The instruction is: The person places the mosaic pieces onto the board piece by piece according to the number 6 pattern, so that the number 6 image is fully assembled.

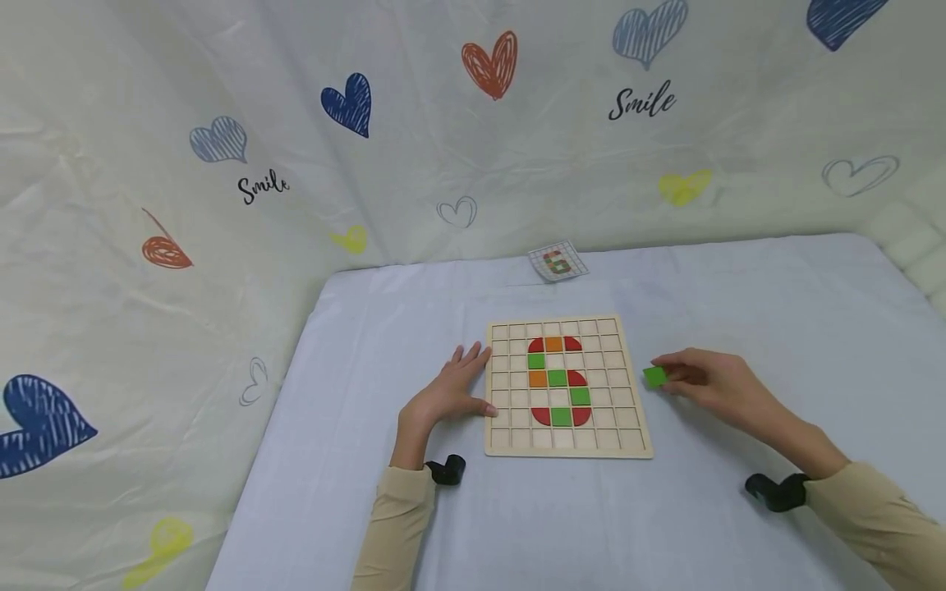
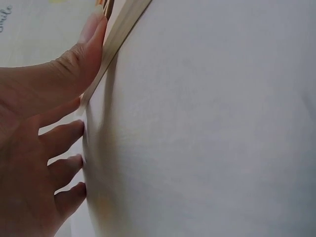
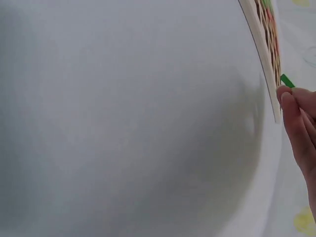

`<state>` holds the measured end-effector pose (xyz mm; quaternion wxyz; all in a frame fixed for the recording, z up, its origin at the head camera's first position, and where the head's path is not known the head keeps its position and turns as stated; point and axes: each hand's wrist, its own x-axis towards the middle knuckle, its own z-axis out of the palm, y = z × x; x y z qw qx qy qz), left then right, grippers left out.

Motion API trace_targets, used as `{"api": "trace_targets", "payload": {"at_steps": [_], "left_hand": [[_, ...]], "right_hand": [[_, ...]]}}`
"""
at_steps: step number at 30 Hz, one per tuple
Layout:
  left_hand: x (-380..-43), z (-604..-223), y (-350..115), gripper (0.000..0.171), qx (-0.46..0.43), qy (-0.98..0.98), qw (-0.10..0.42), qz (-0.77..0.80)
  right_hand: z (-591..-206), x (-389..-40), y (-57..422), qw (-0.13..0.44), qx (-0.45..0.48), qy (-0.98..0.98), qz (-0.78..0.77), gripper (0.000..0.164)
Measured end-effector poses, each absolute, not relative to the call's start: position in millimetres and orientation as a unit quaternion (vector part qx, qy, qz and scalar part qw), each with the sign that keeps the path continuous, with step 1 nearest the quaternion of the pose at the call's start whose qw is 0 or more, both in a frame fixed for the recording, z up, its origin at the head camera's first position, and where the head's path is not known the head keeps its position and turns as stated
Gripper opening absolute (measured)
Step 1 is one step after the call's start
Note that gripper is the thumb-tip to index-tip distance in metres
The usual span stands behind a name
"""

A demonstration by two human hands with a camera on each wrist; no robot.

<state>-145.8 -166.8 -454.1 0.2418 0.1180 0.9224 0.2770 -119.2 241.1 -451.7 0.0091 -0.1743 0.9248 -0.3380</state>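
Note:
A wooden grid board point(image 1: 569, 452) lies on the table, with red, orange and green tiles set in several of its squares. My left hand point(image 1: 451, 392) is spread at the board's left side, the thumb on its edge. In the left wrist view, the thumb point(image 2: 91, 42) lies along the wooden rim and the other fingertips reach down beside it. To the right of the board, my right hand point(image 1: 715, 384) pinches a green square tile point(image 1: 654, 377) between thumb and fingers. The right wrist view shows this tile edge-on at the fingertips point(image 3: 285, 94).
A small card point(image 1: 557, 261) printed with a coloured grid pattern lies at the table's back edge, behind the board. White cloth point(image 1: 332, 492) covers the table. A pale curtain point(image 1: 414, 131) with hearts and lettering hangs behind and to the left.

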Motion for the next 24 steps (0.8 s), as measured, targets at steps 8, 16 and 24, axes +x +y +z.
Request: {"api": "trace_targets", "payload": {"at_steps": [8, 16, 24], "left_hand": [[-144, -452, -166, 0.104, 0.112, 0.923, 0.241, 0.279], [-143, -451, -167, 0.104, 0.11, 0.922, 0.238, 0.287], [-144, -451, -165, 0.104, 0.111, 0.92, 0.238, 0.291]], "right_hand": [[-446, -123, 225, -0.008, -0.213, 0.919, -0.332, 0.032], [-444, -130, 202, -0.014, -0.248, 0.908, -0.339, 0.028], [-446, -133, 182, 0.008, -0.258, 0.905, -0.339, 0.029]]}}
